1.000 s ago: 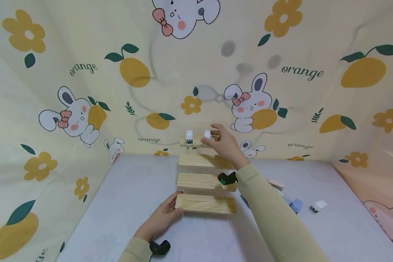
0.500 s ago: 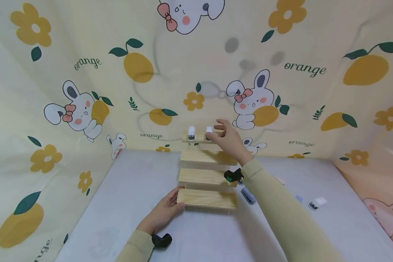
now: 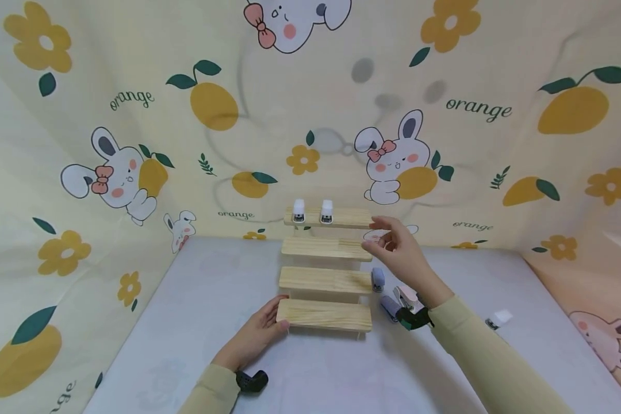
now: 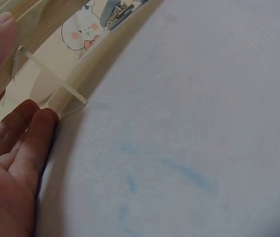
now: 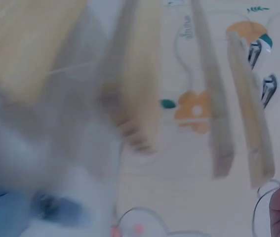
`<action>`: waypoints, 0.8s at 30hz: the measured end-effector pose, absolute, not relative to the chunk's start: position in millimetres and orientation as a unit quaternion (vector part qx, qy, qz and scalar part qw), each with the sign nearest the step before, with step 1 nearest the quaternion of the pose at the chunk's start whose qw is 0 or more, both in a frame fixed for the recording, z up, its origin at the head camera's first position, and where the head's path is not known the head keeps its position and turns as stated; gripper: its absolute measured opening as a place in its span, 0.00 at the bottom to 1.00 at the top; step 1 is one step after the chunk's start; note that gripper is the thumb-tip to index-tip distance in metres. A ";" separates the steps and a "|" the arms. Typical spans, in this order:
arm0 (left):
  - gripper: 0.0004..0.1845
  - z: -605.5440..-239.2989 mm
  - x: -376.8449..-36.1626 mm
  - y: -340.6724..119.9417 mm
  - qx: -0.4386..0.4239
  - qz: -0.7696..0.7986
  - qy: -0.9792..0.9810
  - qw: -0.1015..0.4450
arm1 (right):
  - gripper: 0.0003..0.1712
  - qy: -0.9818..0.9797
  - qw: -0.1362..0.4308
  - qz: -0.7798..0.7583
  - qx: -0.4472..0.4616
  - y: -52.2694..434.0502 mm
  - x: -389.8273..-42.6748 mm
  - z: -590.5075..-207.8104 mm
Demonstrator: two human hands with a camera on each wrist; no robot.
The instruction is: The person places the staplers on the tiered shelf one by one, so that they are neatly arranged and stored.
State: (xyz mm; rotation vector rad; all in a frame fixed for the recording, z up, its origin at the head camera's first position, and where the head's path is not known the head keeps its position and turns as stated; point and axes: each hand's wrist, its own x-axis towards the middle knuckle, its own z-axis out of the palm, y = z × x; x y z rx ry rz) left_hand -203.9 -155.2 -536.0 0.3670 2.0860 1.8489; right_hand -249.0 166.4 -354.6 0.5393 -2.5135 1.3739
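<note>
A four-tier wooden display stand [image 3: 325, 315] with clear supports stands in the middle of the table. My left hand [image 3: 253, 336] holds the left end of its lowest shelf, thumb at the front edge; the left wrist view shows the fingers [image 4: 43, 133] beside a clear support. Two white mini staplers, the left one [image 3: 298, 211] and the right one [image 3: 326, 213], stand upright side by side on the top shelf. My right hand [image 3: 401, 253] is in the air off the shelves' right end, fingers loosely bent, nothing between them.
Right of the stand are a blue stapler [image 3: 378, 279], a lavender stapler [image 3: 390, 307] and a pink stapler [image 3: 406, 297], partly behind my right wrist. Another white stapler [image 3: 498, 319] lies farther right. A printed cloth [image 3: 290, 103] hangs behind and at the sides.
My right hand has let go of the right white stapler on the top shelf and moved right and down, away from it. My left hand stays at the lowest shelf.
</note>
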 end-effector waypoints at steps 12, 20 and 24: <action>0.35 -533.3 -202.3 -154.7 0.123 0.647 0.733 0.169 | 0.35 -0.885 0.041 0.440 0.148 219.1 -231.3 -437.3; 0.36 -533.4 -202.3 -154.3 0.125 0.644 0.736 0.167 | 0.37 -0.901 0.007 0.420 0.109 229.1 -221.4 -465.9; 0.36 -536.7 -203.6 -154.1 0.126 0.643 0.737 0.166 | 0.41 -0.913 -0.006 0.397 0.097 231.1 -218.1 -478.6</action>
